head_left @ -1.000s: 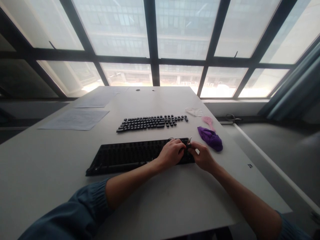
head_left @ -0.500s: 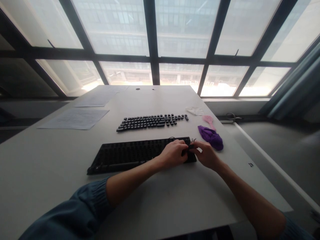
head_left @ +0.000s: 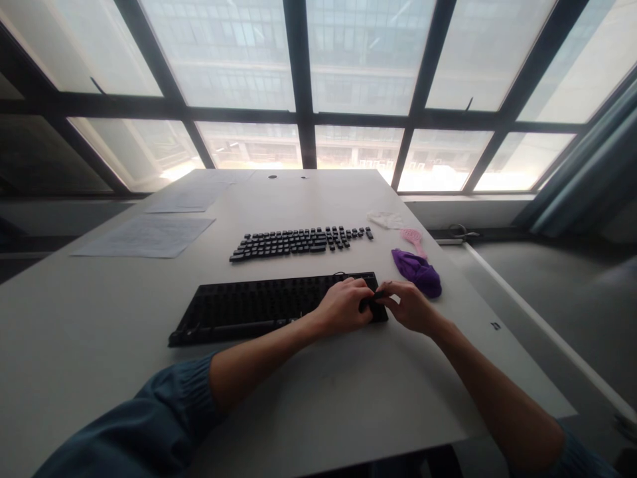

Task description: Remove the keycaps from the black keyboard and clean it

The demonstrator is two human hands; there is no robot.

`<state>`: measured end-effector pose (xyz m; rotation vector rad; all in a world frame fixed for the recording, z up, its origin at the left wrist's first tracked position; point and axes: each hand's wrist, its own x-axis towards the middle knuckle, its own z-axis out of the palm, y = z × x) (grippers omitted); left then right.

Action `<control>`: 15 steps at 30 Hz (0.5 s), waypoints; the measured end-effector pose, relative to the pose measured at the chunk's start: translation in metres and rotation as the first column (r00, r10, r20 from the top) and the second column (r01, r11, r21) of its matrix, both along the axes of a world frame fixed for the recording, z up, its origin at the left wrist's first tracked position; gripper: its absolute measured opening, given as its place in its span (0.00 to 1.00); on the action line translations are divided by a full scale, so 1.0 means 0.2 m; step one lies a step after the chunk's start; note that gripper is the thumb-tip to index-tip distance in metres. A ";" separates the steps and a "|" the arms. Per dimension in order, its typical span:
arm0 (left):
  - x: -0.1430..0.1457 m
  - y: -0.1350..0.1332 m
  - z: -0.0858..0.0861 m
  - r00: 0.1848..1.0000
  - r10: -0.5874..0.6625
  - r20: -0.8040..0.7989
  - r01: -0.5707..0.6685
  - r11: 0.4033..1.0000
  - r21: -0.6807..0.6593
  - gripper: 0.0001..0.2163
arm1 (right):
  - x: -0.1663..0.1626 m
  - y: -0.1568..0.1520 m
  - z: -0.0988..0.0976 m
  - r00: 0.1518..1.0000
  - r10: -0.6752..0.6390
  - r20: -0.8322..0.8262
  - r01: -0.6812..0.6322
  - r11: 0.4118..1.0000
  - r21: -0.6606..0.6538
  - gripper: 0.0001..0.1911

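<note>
A black keyboard [head_left: 259, 302] with its keycaps off lies in front of me on the white table. Over its right end rests my left hand [head_left: 346, 307], fingers curled in; what they grip is hidden. Close beside it, my right hand [head_left: 407, 307] is pinched on a small dark tool, seemingly a keycap puller [head_left: 379, 293], its tip reaching the left fingers. The wire prongs do not show clearly. Behind the keyboard, the loose black keycaps [head_left: 301, 241] sit in keyboard-like rows.
To the right lie a purple cloth [head_left: 417, 272], a pink slotted brush-like item [head_left: 412, 238] and a crumpled clear bag [head_left: 385, 220]. Paper sheets [head_left: 144, 237] lie at left. A small dark piece [head_left: 495, 326] is near the table's right edge. Windows stand behind.
The wire prongs that stuck up above my right fingers have dropped from sight. The dark tool now tilts toward my left fingers. Both hands stay over the keyboard's right end.
</note>
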<state>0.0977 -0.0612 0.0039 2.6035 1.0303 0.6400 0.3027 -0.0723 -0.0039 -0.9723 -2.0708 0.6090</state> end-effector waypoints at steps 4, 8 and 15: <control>0.00 0.02 0.00 1.000 -0.001 0.020 0.001 1.000 -0.014 0.08 | -0.02 0.00 -0.01 0.995 -0.091 -0.036 0.091 0.996 -0.009 0.03; -0.01 0.03 -0.01 1.000 0.015 0.022 -0.014 0.999 -0.044 0.08 | -0.04 -0.01 -0.02 0.986 -0.145 -0.080 0.145 0.989 -0.004 0.02; -0.01 0.03 -0.06 0.998 0.028 0.051 -0.026 0.998 -0.048 0.06 | -0.09 -0.02 -0.07 0.955 -0.214 -0.206 0.196 0.975 -0.103 0.01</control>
